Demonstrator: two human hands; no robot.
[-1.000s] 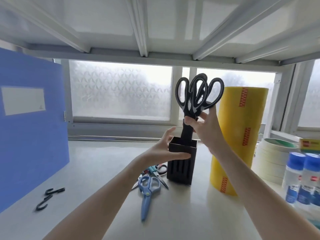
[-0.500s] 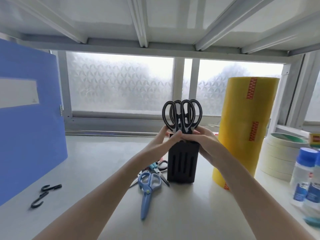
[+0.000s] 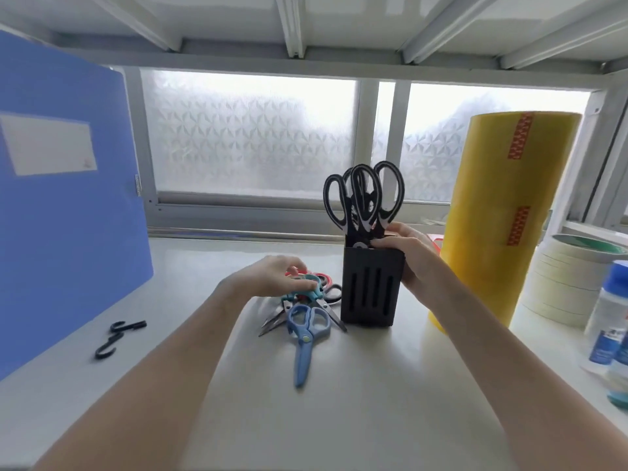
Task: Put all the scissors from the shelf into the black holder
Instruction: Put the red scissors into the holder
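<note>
the shelf (image 3: 339,419) carries everything. on it the black holder (image 3: 368,294) now has the black-handled scissors (image 3: 363,198) seated blades down, where a second ago they were held in the air above it. the right hand (image 3: 413,256) wraps the holder's rim and side, steadying it. the left hand (image 3: 277,277) has left the holder and curls onto the teal scissors (image 3: 306,295) in the pile; the blue scissors (image 3: 306,338) lie untouched, so several pairs remain.
</note>
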